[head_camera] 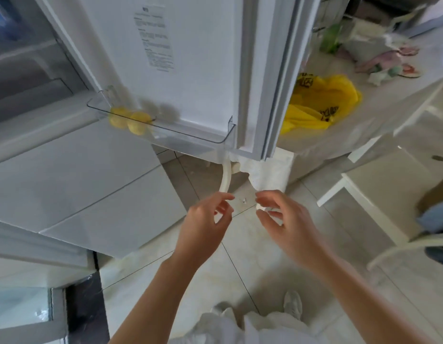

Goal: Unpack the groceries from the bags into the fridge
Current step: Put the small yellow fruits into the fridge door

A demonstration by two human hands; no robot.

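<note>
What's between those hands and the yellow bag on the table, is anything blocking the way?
Yes. The open fridge door hangs between them: both the left hand and right hand are low in front of its bottom edge, while the yellow bag lies on the table behind it, partly hidden by the door's edge.

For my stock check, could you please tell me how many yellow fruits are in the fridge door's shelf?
2: one yellow fruit at the door shelf's left end, the other touching it on its right. Blur could hide more.
</note>
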